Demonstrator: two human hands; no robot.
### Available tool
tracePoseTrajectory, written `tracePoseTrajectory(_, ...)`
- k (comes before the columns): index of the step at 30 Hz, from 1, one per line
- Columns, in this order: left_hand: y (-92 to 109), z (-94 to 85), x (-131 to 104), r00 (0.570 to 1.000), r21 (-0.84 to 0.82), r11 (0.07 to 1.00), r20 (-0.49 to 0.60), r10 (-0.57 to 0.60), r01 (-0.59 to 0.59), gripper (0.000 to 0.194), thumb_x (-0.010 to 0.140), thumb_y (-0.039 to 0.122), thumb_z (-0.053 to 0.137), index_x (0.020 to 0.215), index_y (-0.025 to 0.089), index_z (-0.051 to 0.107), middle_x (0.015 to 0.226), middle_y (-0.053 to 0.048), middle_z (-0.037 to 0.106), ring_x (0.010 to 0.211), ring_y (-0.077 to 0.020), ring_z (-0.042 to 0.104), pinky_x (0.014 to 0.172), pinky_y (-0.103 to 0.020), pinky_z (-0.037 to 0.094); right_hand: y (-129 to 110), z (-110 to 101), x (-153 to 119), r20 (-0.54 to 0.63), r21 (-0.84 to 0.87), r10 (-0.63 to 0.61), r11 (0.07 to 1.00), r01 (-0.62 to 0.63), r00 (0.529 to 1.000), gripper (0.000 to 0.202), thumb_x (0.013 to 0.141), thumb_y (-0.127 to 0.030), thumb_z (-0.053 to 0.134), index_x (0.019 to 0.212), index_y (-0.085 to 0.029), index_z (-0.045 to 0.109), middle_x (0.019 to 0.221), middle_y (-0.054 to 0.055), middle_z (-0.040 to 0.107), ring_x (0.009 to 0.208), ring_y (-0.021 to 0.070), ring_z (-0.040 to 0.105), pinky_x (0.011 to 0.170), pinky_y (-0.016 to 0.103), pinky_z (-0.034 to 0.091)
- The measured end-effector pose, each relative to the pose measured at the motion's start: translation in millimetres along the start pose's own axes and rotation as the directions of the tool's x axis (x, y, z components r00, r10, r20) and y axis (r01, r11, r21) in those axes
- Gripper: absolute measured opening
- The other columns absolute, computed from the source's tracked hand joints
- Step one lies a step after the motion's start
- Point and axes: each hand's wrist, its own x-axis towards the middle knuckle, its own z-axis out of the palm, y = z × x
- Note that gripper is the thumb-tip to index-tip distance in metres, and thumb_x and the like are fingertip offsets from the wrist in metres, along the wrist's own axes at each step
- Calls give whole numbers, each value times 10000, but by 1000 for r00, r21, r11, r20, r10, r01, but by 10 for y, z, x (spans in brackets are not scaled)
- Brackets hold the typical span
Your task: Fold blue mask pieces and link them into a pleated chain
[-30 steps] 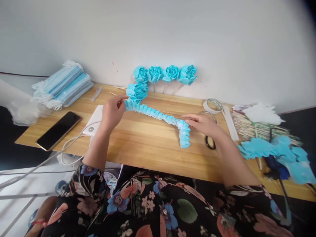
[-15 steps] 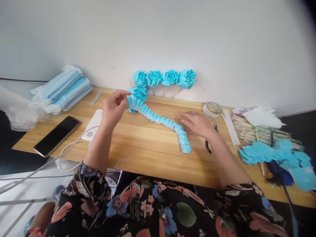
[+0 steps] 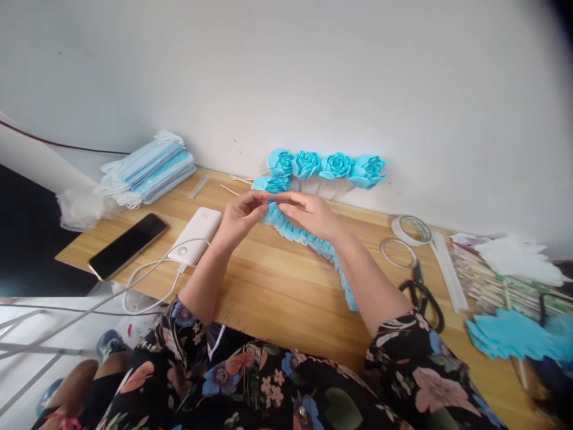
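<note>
A long pleated blue strip (image 3: 308, 236) of thin, fabric-like material curves across the wooden table toward me. My left hand (image 3: 244, 216) is closed at the strip's far end, thumb and forefinger pressed together there. From the other side my right hand (image 3: 310, 214) meets it, fingers bent over the same end; the fingertips of both hands nearly touch. My right forearm covers part of the strip's near half. Just behind the hands lies a blue handmade flower (image 3: 272, 183). Several more blue flowers (image 3: 336, 165) on thin sticks lean in a row along the wall.
Left are stacked face masks (image 3: 154, 167), a phone (image 3: 129, 246) and a white power bank (image 3: 197, 233) with a cable. Right are a tape roll (image 3: 396, 230), black-handled scissors (image 3: 423, 301), white strips (image 3: 450, 275), bundled sticks (image 3: 478, 275) and another pleated blue piece (image 3: 510, 335).
My right hand has moved left from the tabletop to join my left hand at the strip's far end. The camera view has shifted, so the table things appear farther right and lower.
</note>
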Motion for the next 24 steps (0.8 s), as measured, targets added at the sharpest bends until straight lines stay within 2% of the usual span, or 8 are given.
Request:
tracePoseTrajectory(4, -13, 25, -30, 999, -20, 999, -23, 44, -44, 357, 827, 452, 715, 1077, 198, 725, 855, -41, 659, 767, -146, 591, 684, -253, 486, 27, 47, 43, -1, 70, 47, 996, -47, 999, 200, 880, -361, 622, 948, -207, 729, 959, 18, 759, 926, 198, 687, 804, 318, 533)
tracePoseTrajectory(8, -29, 52, -68, 1000, -69, 998, 12, -3, 4, 466, 908, 547, 590, 1203, 198, 677, 912, -58, 680, 735, -144, 603, 693, -276, 510, 39, 28, 8, -143, 114, 74, 992, -58, 987, 200, 874, -396, 627, 903, -215, 706, 889, 12, 748, 836, 184, 679, 786, 318, 536)
tracePoseTrajectory(10, -36, 73, -80, 998, -41, 998, 48, -49, 51, 479, 882, 576, 606, 1120, 173, 706, 848, -52, 685, 699, -143, 591, 651, -264, 493, 46, 15, -16, -215, 120, 80, 991, -55, 973, 202, 872, -401, 626, 905, -217, 703, 881, 14, 746, 832, 186, 678, 793, 321, 537)
tracePoseTrajectory(13, -52, 112, -86, 995, 20, 996, 58, -84, 83, 385, 821, 525, 690, 915, 153, 722, 786, -32, 679, 683, -132, 563, 610, -240, 438, 65, 16, -43, -245, 129, 69, 991, -38, 967, 207, 870, -398, 629, 907, -208, 704, 886, 18, 743, 844, 186, 678, 789, 309, 533)
tracePoseTrajectory(16, -95, 133, -80, 995, 45, 995, 42, -94, 92, 291, 798, 438, 713, 785, 148, 688, 682, 5, 615, 618, -102, 497, 580, -229, 374, 80, 37, -56, -233, 141, 73, 989, -40, 970, 227, 873, -412, 629, 915, -204, 708, 874, 18, 735, 832, 182, 670, 771, 298, 528)
tracePoseTrajectory(19, -155, 130, -65, 994, 43, 994, 13, -104, 104, 263, 785, 406, 692, 738, 150, 660, 635, 20, 562, 585, -93, 449, 563, -230, 339, 89, 48, -58, -212, 156, 80, 987, -47, 974, 269, 885, -447, 613, 953, -210, 718, 904, 19, 739, 874, 187, 671, 796, 299, 524)
tracePoseTrajectory(22, -199, 125, -51, 994, 34, 993, -5, -113, 113, 268, 771, 405, 686, 699, 154, 625, 618, 24, 540, 575, -93, 441, 558, -230, 337, 98, 53, -56, -152, 213, 60, 977, -27, 987, 306, 864, -465, 650, 1022, -211, 715, 961, 24, 746, 909, 188, 675, 821, 299, 518)
tracePoseTrajectory(24, -208, 125, -49, 995, 17, 995, 10, -103, 103, 271, 765, 402, 692, 686, 157, 607, 622, 24, 541, 586, -97, 460, 579, -234, 364, 96, 65, -51, -140, 186, 58, 982, -31, 988, 299, 840, -460, 681, 977, -196, 710, 914, 24, 741, 851, 181, 669, 772, 289, 510)
